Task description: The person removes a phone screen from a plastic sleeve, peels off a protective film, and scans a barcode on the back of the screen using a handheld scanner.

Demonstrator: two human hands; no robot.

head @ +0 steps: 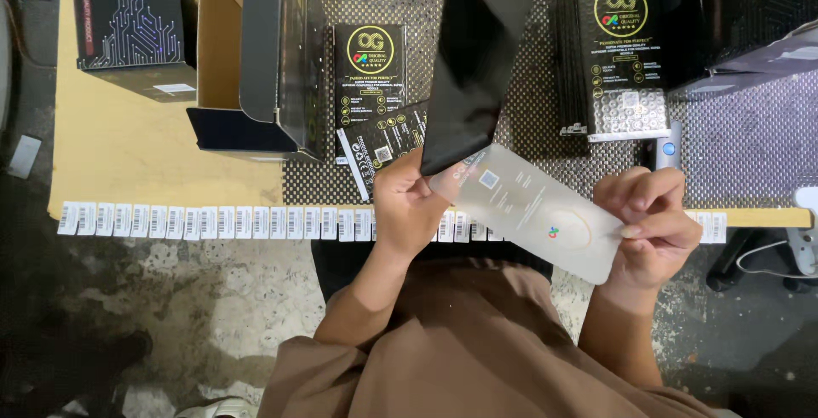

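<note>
My left hand [407, 205] holds a flat black screen panel [471, 60] by its lower end, tilted up over the table. My right hand [652, 222] pinches the right corner of a translucent grey film sheet [532, 209] with a small square mark and a ring print. The sheet's left end lies against the panel's lower end at my left fingers. Both hands hover at the near table edge.
Flat black printed packs [370, 73] lie on a patterned mat [733, 137]; a taller stack [618, 51] stands at right. An open black box [256, 51] and another box [132, 22] sit at left. A row of white barcode stickers [204, 222] lines the table edge.
</note>
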